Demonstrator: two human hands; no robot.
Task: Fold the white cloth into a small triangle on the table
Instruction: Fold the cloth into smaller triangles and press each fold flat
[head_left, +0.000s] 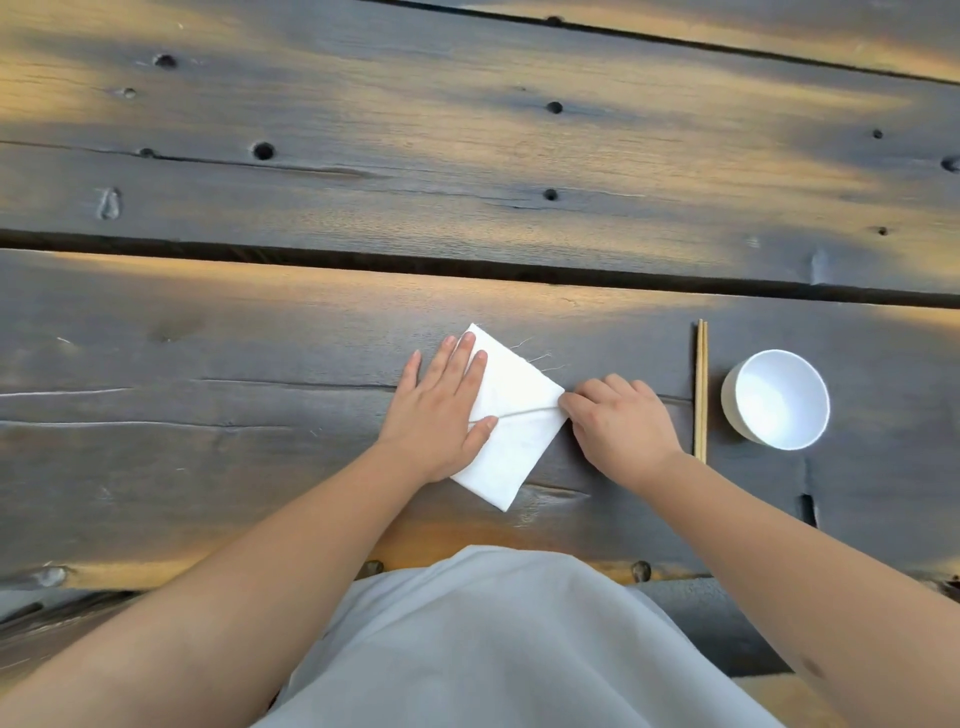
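While my left hand (441, 410) lies flat and open, fingers spread, pressing the left side of the white cloth (511, 431), my right hand (618, 423) curls and pinches the cloth's right corner between fingertips. One cloth lies on the dark wooden table (260, 322) near my edge, with one pair of chopsticks (701, 389) and one white bowl (776, 399) to its right. It is folded into a tilted four-sided shape, a diagonal fold edge across the middle, loose threads at its far edge
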